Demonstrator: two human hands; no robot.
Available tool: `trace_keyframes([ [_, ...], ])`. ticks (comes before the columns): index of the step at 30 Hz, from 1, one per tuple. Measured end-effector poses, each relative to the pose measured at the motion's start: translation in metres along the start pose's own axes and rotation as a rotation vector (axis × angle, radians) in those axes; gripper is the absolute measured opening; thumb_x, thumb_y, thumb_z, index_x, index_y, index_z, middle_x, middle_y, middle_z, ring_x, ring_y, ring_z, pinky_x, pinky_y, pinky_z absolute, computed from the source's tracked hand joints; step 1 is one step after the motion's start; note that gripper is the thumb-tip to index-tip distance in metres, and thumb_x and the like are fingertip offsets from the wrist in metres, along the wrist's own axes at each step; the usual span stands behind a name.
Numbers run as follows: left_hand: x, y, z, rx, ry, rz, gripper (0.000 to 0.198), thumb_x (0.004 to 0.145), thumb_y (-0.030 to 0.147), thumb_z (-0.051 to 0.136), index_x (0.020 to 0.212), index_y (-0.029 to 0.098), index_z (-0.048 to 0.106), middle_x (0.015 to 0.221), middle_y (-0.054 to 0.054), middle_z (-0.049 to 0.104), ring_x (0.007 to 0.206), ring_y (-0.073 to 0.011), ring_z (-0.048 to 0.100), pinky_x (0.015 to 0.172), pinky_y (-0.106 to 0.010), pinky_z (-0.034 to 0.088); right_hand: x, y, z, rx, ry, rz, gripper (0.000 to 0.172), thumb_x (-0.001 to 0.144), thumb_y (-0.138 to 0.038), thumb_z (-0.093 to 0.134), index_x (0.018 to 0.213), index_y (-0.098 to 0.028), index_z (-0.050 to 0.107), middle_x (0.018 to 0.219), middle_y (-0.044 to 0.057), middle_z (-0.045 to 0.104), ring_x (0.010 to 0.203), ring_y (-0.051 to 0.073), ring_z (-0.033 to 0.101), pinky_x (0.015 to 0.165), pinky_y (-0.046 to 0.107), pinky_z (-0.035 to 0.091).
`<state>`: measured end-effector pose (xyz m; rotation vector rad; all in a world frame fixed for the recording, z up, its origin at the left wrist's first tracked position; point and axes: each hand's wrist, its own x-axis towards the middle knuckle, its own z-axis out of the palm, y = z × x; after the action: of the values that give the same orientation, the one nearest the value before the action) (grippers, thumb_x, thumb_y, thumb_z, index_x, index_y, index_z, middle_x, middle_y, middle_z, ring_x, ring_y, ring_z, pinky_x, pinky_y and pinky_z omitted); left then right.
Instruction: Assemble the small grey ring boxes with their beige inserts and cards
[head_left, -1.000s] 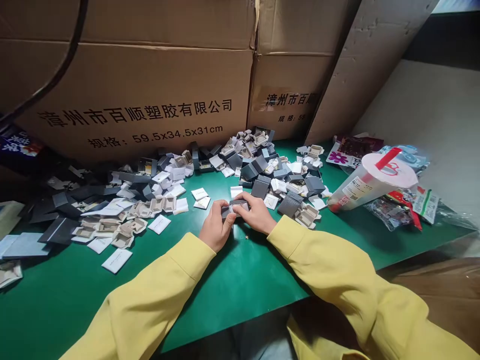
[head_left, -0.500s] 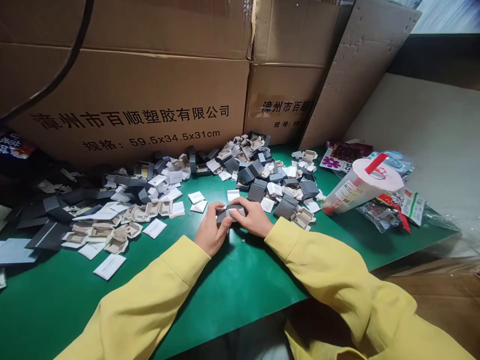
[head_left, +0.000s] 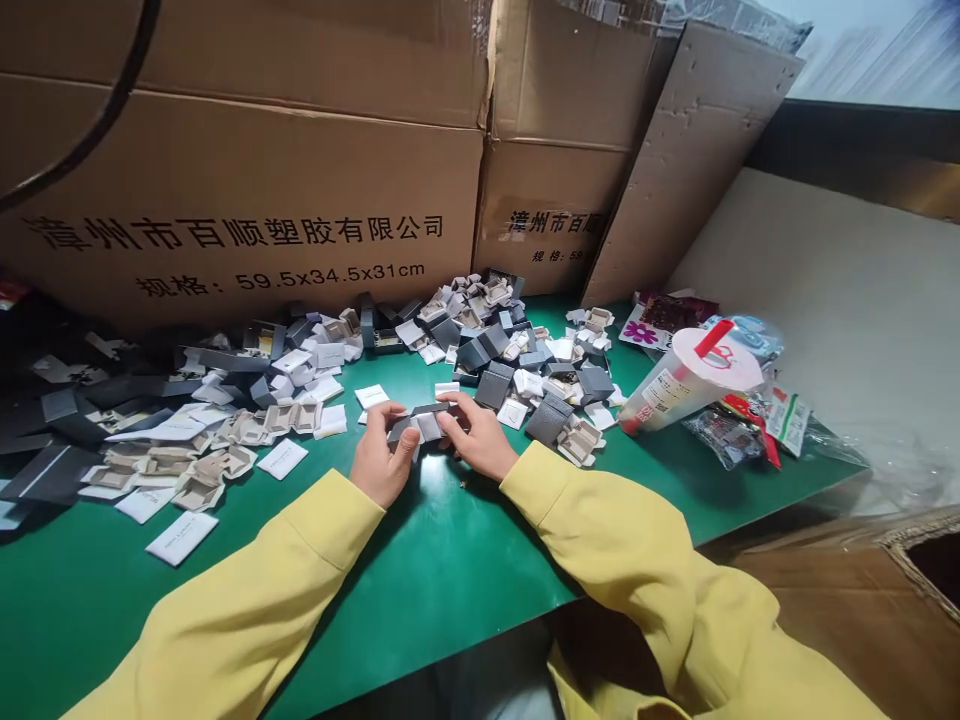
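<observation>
One small grey box (head_left: 427, 428), pinched between our left grip (head_left: 379, 464) and right grip (head_left: 477, 438), over the counter (head_left: 420, 600). Beyond the right grip: heaped grey boxes (head_left: 495, 385). Left of the left grip: loose white packets (head_left: 283, 459). We judge the held piece unfinished; which others are done, we cannot tell.

Cardboard boxes (head_left: 247, 160) with black lettering (head_left: 300, 232) line the back of the green table (head_left: 450, 590). A cup (head_left: 675, 385) with a red straw (head_left: 714, 339) stands beside packets (head_left: 724, 436). A dark cable (head_left: 112, 108) curves at upper left.
</observation>
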<state>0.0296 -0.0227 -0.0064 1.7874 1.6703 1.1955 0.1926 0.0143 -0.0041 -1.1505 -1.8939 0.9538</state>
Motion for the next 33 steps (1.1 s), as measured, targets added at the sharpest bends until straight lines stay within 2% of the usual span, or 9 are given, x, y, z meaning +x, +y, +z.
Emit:
trace_keyframes([
  [5,-0.001,-0.002,-0.002,0.005,-0.062,-0.014,0.059,0.075,0.067,0.033,0.104,0.016,0.042,0.093,-0.011,0.055,0.087,-0.0249,0.059,0.074,-0.039,0.048,0.0,-0.001,0.003,-0.077,0.022,-0.007,0.023,0.084,-0.037,0.043,0.097,-0.023,0.056,0.071,-0.001,0.061,0.063,0.013,0.059,0.059,0.022,0.045],
  [8,-0.002,-0.002,-0.001,-0.008,-0.07,-0.015,0.059,0.076,0.066,0.032,0.105,0.016,0.042,0.093,-0.011,0.056,0.089,-0.0251,0.058,0.075,-0.039,0.047,0.0,-0.001,0.004,-0.111,0.025,-0.004,0.022,0.085,-0.036,0.042,0.095,-0.022,0.057,0.068,-0.001,0.059,0.062,0.013,0.058,0.058,0.022,0.043],
  [12,-0.002,-0.003,-0.002,-0.02,-0.038,-0.022,0.057,0.076,0.065,0.034,0.105,0.018,0.043,0.096,-0.011,0.055,0.094,-0.0249,0.057,0.078,-0.039,0.046,0.001,-0.001,0.002,-0.055,-0.036,-0.032,0.028,0.087,-0.035,0.04,0.108,-0.022,0.052,0.069,-0.001,0.057,0.062,0.012,0.057,0.062,0.022,0.044],
  [16,0.0,-0.001,-0.002,-0.047,-0.021,-0.047,0.055,0.077,0.065,0.031,0.103,0.018,0.043,0.098,-0.01,0.056,0.092,-0.0239,0.057,0.076,-0.038,0.046,0.002,-0.003,-0.003,-0.094,-0.119,-0.122,0.049,0.078,-0.032,0.052,0.125,-0.021,0.04,0.086,0.001,0.06,0.072,0.014,0.057,0.067,0.024,0.044],
  [18,0.002,0.001,0.0,-0.049,-0.019,-0.041,0.054,0.078,0.064,0.03,0.102,0.018,0.044,0.098,-0.011,0.056,0.093,-0.0237,0.057,0.078,-0.038,0.046,0.002,-0.003,-0.004,-0.124,-0.13,-0.155,0.055,0.076,-0.028,0.053,0.128,-0.021,0.037,0.095,0.003,0.06,0.076,0.014,0.057,0.07,0.025,0.044],
  [24,0.008,0.006,0.01,-0.061,-0.057,0.025,0.051,0.08,0.061,0.03,0.102,0.017,0.044,0.097,-0.009,0.055,0.093,-0.0227,0.055,0.081,-0.038,0.044,0.005,0.001,-0.006,-0.165,-0.067,-0.19,0.049,0.076,-0.02,0.047,0.125,-0.021,0.042,0.109,0.003,0.058,0.084,0.014,0.057,0.077,0.025,0.044],
  [29,0.009,0.007,0.016,-0.128,-0.067,0.041,0.055,0.08,0.063,0.028,0.105,0.016,0.042,0.095,-0.009,0.052,0.088,-0.021,0.055,0.078,-0.037,0.045,0.003,0.0,-0.013,-0.146,-0.057,-0.185,0.045,0.078,-0.026,0.049,0.123,-0.021,0.044,0.111,0.003,0.058,0.086,0.015,0.057,0.078,0.026,0.044],
  [33,0.005,0.007,0.022,-0.233,-0.126,0.091,0.061,0.079,0.067,0.022,0.106,0.016,0.041,0.098,-0.01,0.052,0.095,-0.0221,0.053,0.084,-0.038,0.044,-0.001,0.0,-0.016,-0.141,0.014,-0.153,0.036,0.08,-0.031,0.05,0.114,-0.02,0.05,0.106,0.004,0.059,0.082,0.015,0.059,0.075,0.026,0.046],
])
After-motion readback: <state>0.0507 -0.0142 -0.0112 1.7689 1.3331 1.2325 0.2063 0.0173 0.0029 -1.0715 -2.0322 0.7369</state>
